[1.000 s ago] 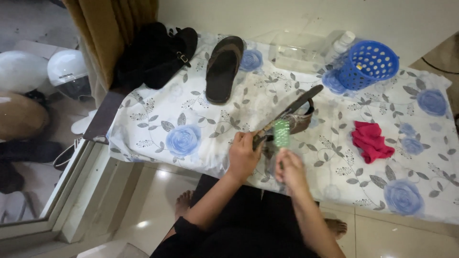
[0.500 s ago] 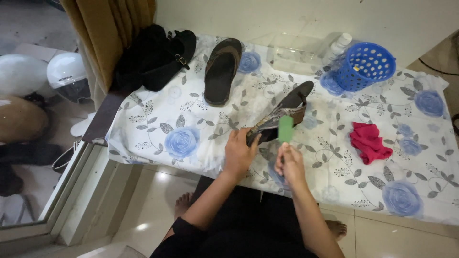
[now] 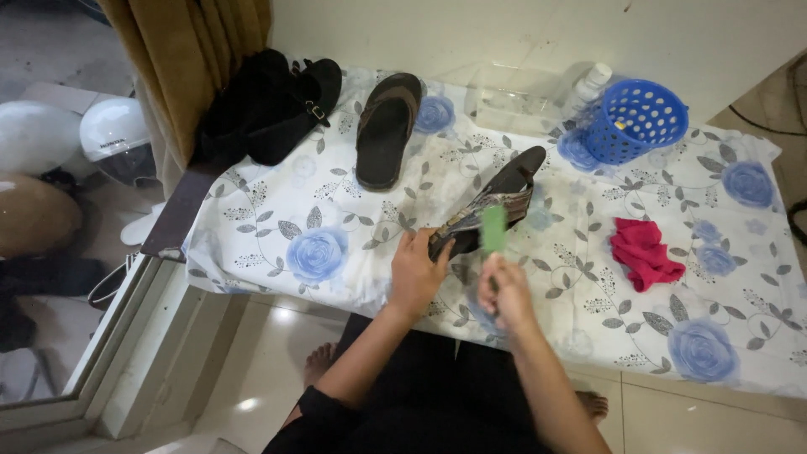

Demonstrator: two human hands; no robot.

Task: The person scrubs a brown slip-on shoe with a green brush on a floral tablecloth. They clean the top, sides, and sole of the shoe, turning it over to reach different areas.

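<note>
My left hand [image 3: 416, 273] grips the heel end of a dark sandal [image 3: 496, 202] and holds it tilted on its edge above the flowered cloth. My right hand [image 3: 504, 290] holds a small green brush [image 3: 493, 229] upright, its head against the sandal's strap side. A second dark sandal [image 3: 387, 130] lies flat, sole down, farther back on the cloth. Both forearms reach in from the bottom of the head view.
A white cloth with blue flowers [image 3: 319, 252] covers the low table. A red rag [image 3: 643, 252] lies at the right. A blue basket [image 3: 635, 122], a clear box [image 3: 521, 101] and a white bottle [image 3: 588, 84] stand at the back. Black shoes [image 3: 277, 105] sit back left, helmets [image 3: 109, 134] beyond.
Both hands, the sandal and the brush have shifted slightly; the sandal sits a little higher and more tilted, with the brush still against its strap side.
</note>
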